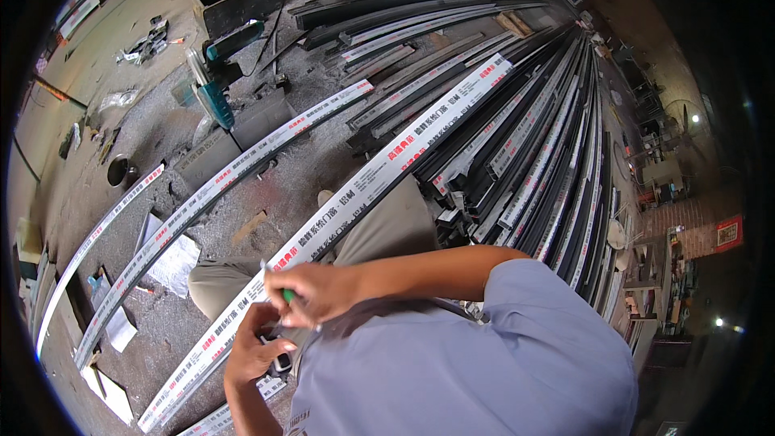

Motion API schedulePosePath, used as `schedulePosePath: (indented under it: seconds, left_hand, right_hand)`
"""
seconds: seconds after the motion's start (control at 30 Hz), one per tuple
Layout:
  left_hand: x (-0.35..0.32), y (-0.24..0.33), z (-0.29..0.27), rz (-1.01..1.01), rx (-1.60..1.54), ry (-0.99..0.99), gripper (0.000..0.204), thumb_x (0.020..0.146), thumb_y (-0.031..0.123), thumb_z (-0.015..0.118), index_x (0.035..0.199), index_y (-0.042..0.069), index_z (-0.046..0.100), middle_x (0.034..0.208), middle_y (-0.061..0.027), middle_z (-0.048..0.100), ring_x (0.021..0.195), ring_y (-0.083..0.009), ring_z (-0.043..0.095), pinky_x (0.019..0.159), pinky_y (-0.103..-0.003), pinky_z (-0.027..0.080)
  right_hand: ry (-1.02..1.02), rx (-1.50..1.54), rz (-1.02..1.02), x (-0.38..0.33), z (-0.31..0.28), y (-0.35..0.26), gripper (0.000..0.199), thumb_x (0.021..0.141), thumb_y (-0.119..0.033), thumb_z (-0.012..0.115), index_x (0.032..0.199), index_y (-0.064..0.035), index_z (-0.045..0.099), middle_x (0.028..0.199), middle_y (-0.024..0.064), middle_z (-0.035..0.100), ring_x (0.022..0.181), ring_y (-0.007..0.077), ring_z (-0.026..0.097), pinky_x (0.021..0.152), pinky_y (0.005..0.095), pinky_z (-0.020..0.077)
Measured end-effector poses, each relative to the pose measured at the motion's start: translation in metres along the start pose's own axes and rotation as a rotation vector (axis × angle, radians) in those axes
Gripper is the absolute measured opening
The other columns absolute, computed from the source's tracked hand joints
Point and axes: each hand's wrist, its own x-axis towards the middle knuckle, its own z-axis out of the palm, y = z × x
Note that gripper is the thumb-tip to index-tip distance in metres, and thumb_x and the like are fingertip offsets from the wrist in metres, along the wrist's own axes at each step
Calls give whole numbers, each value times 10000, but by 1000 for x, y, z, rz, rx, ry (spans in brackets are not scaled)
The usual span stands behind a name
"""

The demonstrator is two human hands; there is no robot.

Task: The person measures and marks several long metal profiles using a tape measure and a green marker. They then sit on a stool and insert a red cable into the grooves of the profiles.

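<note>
A long metal profile (387, 163), covered in white printed film, runs slantwise across my lap. My right hand (315, 291) is closed around a slim pen-like tool (288, 295) with a green part, held just above the profile; its exact kind is unclear. My left hand (250, 347) lies lower along the same profile, fingers curled at its edge and thumb toward me. A small black-and-white piece (282, 358) shows beside my left thumb, partly hidden.
Two more film-covered profiles (234, 169) lie to the left, near a teal power tool (214, 101) and white paper (173, 262). Stacked profiles (549, 161) fan out to the right. An open box (234, 8) stands at the far left, and a round cup-like container (122, 170) sits nearer.
</note>
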Motion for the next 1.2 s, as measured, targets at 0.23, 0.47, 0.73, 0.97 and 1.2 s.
schedulePosePath:
  seconds: [0.23, 0.47, 0.73, 0.97, 1.2]
  left_hand:
    - [-59, -21, -77, -228, 282, 176, 185, 900, 89, 758, 1038, -30, 733, 836, -66, 730, 779, -137, 683, 729, -268, 522]
    - [-68, -4, -70, -190, 498, 193, 146, 926, 77, 720, 836, -29, 766, 667, -54, 672, 641, -119, 611, 596, -279, 445]
    - [13, 20, -17, -165, 550, 60, 296, 1022, 211, 660, 869, -25, 752, 695, -55, 691, 669, -120, 640, 642, -294, 500]
    - [35, 27, -16, -152, 581, 31, 344, 1036, 260, 667, 870, -26, 761, 713, -50, 704, 667, -110, 611, 637, -297, 494]
    - [35, 23, -28, -214, 572, 62, 361, 1030, 286, 684, 868, -24, 768, 705, -47, 704, 649, -102, 594, 608, -300, 477]
  right_hand:
    - [986, 246, -164, -116, -233, -26, 200, 888, -14, 708, 1023, -96, 586, 983, 102, 679, 809, 166, 671, 702, 285, 571]
    - [1706, 261, -256, -252, -364, -43, 347, 852, -12, 804, 840, -191, 507, 838, -4, 674, 747, 137, 663, 728, 328, 608]
    - [1805, -140, -214, -209, -318, 11, 329, 884, -36, 796, 940, -96, 478, 814, 43, 652, 678, 150, 675, 632, 313, 596]
    - [1816, -332, -168, -203, -316, 15, 307, 891, -28, 775, 968, -70, 481, 832, 61, 645, 669, 129, 653, 608, 295, 566]
    - [1841, -523, -96, -204, -323, 30, 262, 857, -68, 731, 941, -61, 483, 753, 52, 597, 661, 150, 566, 629, 323, 503]
